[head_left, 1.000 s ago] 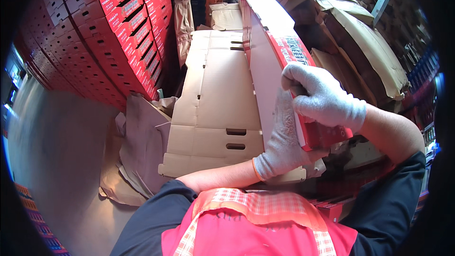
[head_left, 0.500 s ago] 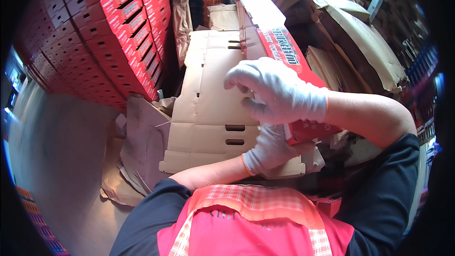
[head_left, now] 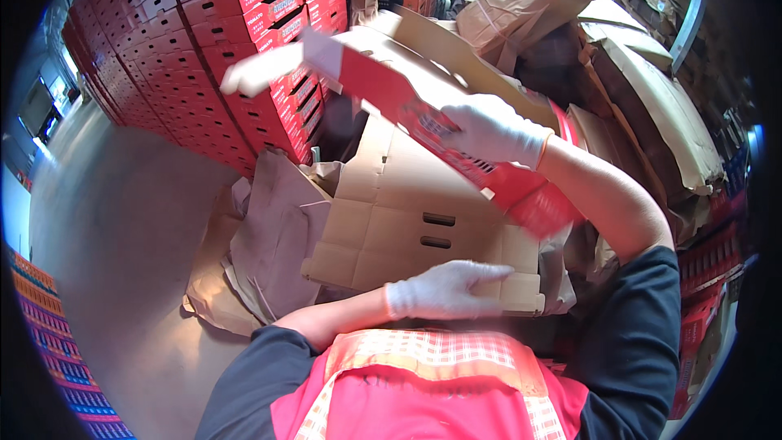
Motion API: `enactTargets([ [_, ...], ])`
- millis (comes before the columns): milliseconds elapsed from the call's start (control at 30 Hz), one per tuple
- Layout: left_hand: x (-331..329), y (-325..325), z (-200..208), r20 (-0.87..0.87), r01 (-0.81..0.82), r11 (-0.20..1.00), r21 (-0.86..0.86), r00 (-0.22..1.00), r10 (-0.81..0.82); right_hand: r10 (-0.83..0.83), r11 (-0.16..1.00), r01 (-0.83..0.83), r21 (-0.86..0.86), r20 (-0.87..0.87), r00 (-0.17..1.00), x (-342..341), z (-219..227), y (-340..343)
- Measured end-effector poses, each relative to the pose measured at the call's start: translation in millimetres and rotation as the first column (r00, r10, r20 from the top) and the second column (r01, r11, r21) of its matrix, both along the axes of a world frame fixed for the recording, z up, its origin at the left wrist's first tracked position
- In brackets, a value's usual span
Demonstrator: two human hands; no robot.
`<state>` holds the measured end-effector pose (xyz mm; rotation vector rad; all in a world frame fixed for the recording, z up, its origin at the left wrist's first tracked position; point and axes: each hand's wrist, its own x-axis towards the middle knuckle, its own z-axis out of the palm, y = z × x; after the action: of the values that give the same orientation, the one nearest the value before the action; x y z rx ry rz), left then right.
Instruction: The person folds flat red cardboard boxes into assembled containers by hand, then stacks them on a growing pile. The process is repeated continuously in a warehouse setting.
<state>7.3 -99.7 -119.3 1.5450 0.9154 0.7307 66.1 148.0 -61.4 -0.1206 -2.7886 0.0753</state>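
Observation:
My right hand (head_left: 498, 132), in a white knitted glove, grips a red cardboard carton (head_left: 481, 169) by its upper edge. The carton is tilted, running from upper left to lower right, and blurred by motion. Its inner faces are plain cardboard and its far left end is pale and smeared. Under it lies a stack of flat carton blanks (head_left: 371, 232), brown side up, with slotted hand holes. My left hand (head_left: 444, 289), gloved too, is held over the near edge of these blanks with its fingers stretched out and nothing in it.
Tall stacks of red cartons (head_left: 212, 57) stand at the left. Torn brown paper (head_left: 273, 232) lies beside the blanks. Paper-wrapped bundles (head_left: 652, 106) are piled at the right. Orange and purple crates (head_left: 69, 358) line the lower left, with grey floor (head_left: 138, 212) between.
The red carton has swung up and to the left in my right hand. My left hand has come off it and moved down toward me. The view has shifted slightly left.

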Motion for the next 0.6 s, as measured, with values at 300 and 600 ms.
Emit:
enactTargets([
  [300, -175, -1, -19, -0.377, 0.269, 0.338, 0.902, 0.11, 0.92, -0.634, 0.765, 0.513, 0.391, 0.314, 0.707, 152, -120, 50],
  [600, -163, 61, -80, -0.864, 0.662, 0.564, 0.493, 0.451, 0.225, -0.115, 0.993, 0.107, 0.046, 0.54, 0.834, 191, -81, -98],
])
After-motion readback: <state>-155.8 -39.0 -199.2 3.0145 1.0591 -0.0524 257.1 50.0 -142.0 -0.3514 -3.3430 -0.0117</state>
